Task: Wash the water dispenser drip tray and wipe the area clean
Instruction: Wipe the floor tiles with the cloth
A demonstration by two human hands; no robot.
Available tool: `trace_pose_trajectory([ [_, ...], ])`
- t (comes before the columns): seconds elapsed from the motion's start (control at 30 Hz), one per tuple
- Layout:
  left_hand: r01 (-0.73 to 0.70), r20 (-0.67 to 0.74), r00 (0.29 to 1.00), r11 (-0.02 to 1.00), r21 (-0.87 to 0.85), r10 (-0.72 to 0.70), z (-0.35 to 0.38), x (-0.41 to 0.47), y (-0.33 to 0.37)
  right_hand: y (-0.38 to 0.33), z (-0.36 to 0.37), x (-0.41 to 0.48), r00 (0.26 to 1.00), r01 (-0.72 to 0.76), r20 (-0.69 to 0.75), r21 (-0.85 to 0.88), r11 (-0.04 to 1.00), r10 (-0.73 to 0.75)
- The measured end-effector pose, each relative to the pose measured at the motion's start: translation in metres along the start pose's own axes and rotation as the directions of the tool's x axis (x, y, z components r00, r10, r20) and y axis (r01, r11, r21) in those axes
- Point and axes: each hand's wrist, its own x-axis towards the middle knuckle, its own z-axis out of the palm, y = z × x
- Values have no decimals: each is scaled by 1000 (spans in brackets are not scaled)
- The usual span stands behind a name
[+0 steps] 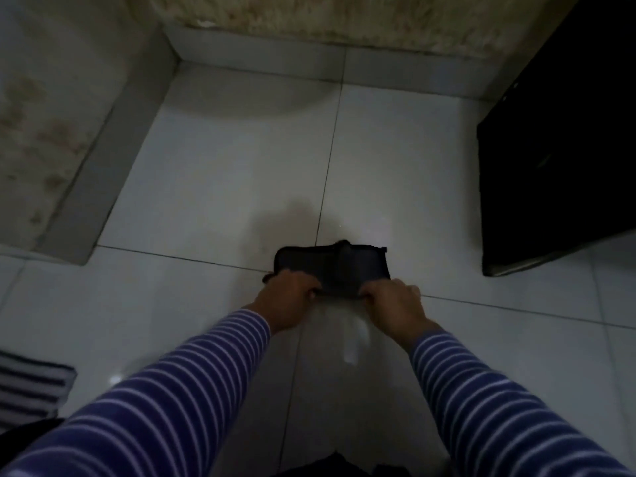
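On the pale tiled floor [213, 187], in a dim corner where two stained walls [51, 108] meet, there is an open stretch of tile with a tall black cabinet [557, 149] standing at the right edge, possibly the dispenser's body, though the view is too dark to be sure. A striped mat [31, 383] lies at the lower left. Both arms in striped sleeves [179, 383] reach forward and down. The drip tray [332, 266], a dark, shallow rectangle, sits low over the floor seam just left of the cabinet. The left hand [287, 297] and the right hand [395, 306] are each closed on its near edge, one per corner, probably to keep it level so nothing spills while it is carried. Whether it touches the floor cannot be told.
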Motion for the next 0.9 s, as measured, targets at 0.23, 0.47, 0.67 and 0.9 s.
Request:
trace_pose_trajectory([
  [0.23,173,95,980,985,-3,-172,47,-3,-20,-13,40,13,1000,-30,8,202,979,29],
  [0.47,277,-16,961,957,90,-276,66,-3,-42,-54,74,53,996,82,24,19,996,-82],
  [0.67,295,-88,954,947,126,-286,86,3,-57,-32,128,48,995,99,5,-129,987,-99],
  [0.9,404,-58,915,910,97,-400,99,20,-45,47,131,-37,968,-250,-2,-65,966,250],
])
